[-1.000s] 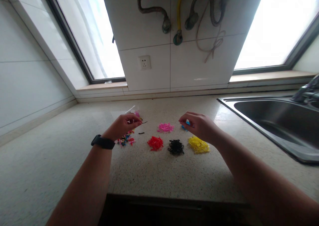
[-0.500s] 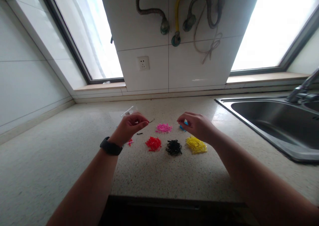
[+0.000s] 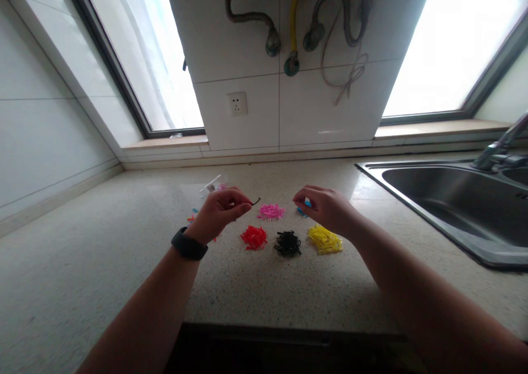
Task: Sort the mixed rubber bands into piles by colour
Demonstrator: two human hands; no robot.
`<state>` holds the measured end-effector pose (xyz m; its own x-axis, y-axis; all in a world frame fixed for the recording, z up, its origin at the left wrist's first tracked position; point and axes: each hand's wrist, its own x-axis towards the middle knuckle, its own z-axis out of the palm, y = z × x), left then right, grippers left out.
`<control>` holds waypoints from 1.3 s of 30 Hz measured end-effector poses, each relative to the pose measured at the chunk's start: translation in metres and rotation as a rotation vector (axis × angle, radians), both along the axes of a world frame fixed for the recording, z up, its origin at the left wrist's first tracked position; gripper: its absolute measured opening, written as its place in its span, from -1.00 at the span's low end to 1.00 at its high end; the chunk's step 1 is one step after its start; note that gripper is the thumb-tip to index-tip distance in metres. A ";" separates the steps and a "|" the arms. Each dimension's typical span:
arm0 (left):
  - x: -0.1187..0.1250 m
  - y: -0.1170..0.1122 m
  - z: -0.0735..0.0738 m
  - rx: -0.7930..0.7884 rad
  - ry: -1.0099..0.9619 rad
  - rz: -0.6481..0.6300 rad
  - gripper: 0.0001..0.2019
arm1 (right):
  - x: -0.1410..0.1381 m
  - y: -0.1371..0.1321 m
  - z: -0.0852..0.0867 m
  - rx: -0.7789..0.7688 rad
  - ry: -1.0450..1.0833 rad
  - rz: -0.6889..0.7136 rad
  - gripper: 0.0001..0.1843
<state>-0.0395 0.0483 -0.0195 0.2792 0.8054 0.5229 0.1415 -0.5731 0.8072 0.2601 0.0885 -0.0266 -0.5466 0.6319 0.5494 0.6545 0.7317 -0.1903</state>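
Observation:
A thin black rubber band [image 3: 257,201] is pinched between the thumb and finger of my left hand [image 3: 218,212], its looped end pointing right. My right hand [image 3: 330,209] has its fingertips pressed together over a small blue pile of bands [image 3: 303,209], which it partly covers; anything in that pinch is hidden. Between the hands lies a pile of pink bands [image 3: 271,212]. Closer to me sit piles of red bands [image 3: 253,237], black bands [image 3: 287,243] and yellow bands [image 3: 325,240].
A clear plastic bag [image 3: 212,185] lies behind my left hand. Several loose coloured pieces [image 3: 191,218] are scattered to its left. At the right, a steel sink [image 3: 416,192] is set into the speckled counter [image 3: 272,291]. Pipes and a socket [image 3: 236,104] are on the wall.
My left hand has moved slightly right with the black band, now covering the loose black piece seen earlier on the counter. My right hand stays where it was.

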 end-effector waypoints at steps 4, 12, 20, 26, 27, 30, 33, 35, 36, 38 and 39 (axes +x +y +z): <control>0.001 0.000 -0.002 0.010 0.011 -0.011 -0.87 | 0.000 0.000 0.000 -0.009 -0.006 0.000 -0.87; 0.002 0.000 -0.004 0.023 -0.022 -0.032 -0.91 | -0.001 0.000 0.000 -0.018 -0.018 0.002 -0.88; 0.004 -0.002 -0.002 0.020 -0.018 -0.029 -0.90 | -0.001 -0.002 0.001 -0.021 -0.027 0.009 -0.88; 0.007 -0.003 -0.002 0.023 -0.041 -0.054 -0.92 | -0.002 -0.002 0.002 -0.027 -0.038 0.007 -0.88; 0.007 -0.003 -0.002 0.021 -0.052 -0.062 -0.93 | -0.002 -0.002 0.001 -0.026 -0.039 0.004 -0.88; 0.009 -0.004 -0.002 0.018 -0.070 -0.077 -0.94 | -0.002 -0.001 0.001 -0.027 -0.041 0.012 -0.88; 0.010 -0.004 -0.002 0.011 -0.072 -0.080 -0.93 | -0.002 -0.001 0.000 -0.032 -0.046 0.017 -0.88; 0.011 -0.004 -0.002 0.008 -0.065 -0.079 -0.92 | -0.002 -0.002 0.001 -0.032 -0.050 0.015 -0.88; 0.011 -0.004 -0.002 0.003 -0.058 -0.080 -0.92 | -0.002 -0.002 0.000 -0.030 -0.051 0.015 -0.88; 0.012 -0.004 -0.003 -0.007 -0.042 -0.085 -0.91 | -0.003 -0.002 0.000 -0.027 -0.054 0.015 -0.89; 0.012 -0.005 -0.004 -0.013 -0.034 -0.090 -0.90 | -0.003 -0.002 0.000 -0.026 -0.054 0.013 -0.89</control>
